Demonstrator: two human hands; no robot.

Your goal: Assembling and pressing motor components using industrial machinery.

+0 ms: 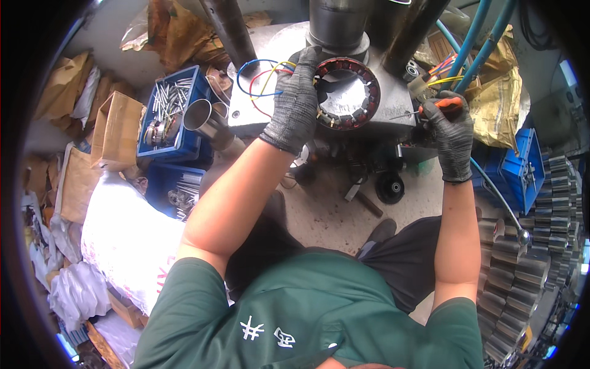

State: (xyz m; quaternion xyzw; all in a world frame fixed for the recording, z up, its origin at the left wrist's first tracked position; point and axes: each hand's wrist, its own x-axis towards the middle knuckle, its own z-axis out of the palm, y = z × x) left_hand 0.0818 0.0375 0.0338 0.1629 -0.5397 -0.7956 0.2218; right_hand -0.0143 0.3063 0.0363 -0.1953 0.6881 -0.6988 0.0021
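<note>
My left hand (295, 104), in a dark grey glove, grips the left rim of a ring-shaped motor stator (373, 93). The stator has dark red windings around a round opening and is tilted over a grey metal machine table (398, 113). Blue, yellow and red lead wires (257, 95) loop out to the left of that hand. In my right hand (453, 138), gloved alike, is a screwdriver (452, 104) with an orange handle. Its thin shaft points left toward the stator, its tip apart from the ring.
Behind the stator stand a dark metal cylinder (338, 24) and thick steel posts (228, 31). Blue bins (196, 92) with metal shafts sit at left, near a white sack (132, 240). Rows of metal cylinders (513, 264) fill the right; a ball-ended lever (523, 237) sticks out there.
</note>
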